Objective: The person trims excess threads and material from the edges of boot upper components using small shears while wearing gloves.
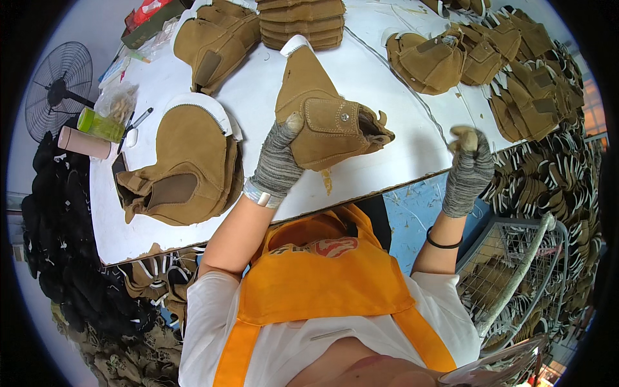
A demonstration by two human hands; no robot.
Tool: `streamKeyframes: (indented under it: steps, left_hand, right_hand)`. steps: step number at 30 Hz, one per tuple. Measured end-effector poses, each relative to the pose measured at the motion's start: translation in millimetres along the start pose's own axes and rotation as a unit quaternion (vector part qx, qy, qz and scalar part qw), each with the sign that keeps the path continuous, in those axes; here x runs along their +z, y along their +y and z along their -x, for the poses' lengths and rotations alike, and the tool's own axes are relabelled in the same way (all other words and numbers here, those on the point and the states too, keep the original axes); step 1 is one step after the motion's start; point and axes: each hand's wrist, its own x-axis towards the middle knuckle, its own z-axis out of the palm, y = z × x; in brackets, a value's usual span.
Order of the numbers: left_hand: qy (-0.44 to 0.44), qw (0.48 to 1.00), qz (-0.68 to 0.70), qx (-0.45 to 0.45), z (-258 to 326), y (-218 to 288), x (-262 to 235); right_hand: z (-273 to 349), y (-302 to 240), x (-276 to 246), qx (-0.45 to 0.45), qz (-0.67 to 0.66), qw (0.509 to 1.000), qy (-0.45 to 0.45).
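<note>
A brown suede boot upper (322, 122) with a strap, a snap button and a white toe edge is held above the white table, tilted. My left hand (277, 158), in a grey knitted fingerless glove, grips its left side with the thumb on top. Off to the right, by the table's front edge, my right hand (469, 161) wears the same kind of glove and is away from the upper. Its fingers are curled together; anything in them is too small or hidden to make out. Left of my left hand lies a stack of similar uppers (190, 155).
More uppers stand in piles at the back (303, 22) and the right (529, 97) of the white table (361, 187). A cord (412, 90) crosses the top. A pink cup (84, 143), green cup (100, 124) and fan (58, 90) are at left; a wire cart (509, 271) stands lower right.
</note>
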Motion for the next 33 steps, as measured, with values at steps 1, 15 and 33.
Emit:
streamKeyframes:
  steps: [1, 15, 33]
  left_hand:
    - [0.005, 1.0, 0.004, -0.001, 0, -1, 1]
    - [-0.056, 0.997, 0.003, -0.049, 0, -1, -6]
    - [-0.011, 0.978, -0.199, 0.061, 2, -6, -1]
  right_hand:
    - [3, 6, -6, 0.081, -0.014, 0.997, -0.013]
    - [14, -40, 53, 0.081, -0.096, 0.966, -0.224]
    - [21, -12, 48, 0.112, -0.017, 0.983, -0.142]
